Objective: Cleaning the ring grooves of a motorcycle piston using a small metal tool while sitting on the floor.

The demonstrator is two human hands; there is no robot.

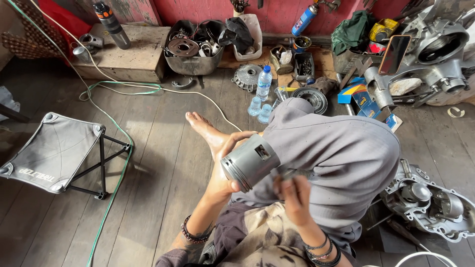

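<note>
- One grey metal piston (250, 162) is in hand, lifted clear of the wooden floor (158, 148) and held over the person's raised knee in grey trousers (341, 148).
- Left hand (228, 163) wraps it from the far side: fingers curl over the skirt, thumb presses near the grooved crown end.
- Right hand (295, 194) sits just beside the piston's lower edge, fingers pinched narrow; it is blurred, and what it pinches cannot be told.
- Judged by look, the piston is rigid, solid and fairly weighty for its bulk, likely smooth and possibly oily, so slippery.
- Best hold seems around the plain skirt, away from the ring grooves and the side opening.
- An engine casing (428, 202) lies on the floor to the right.
</note>
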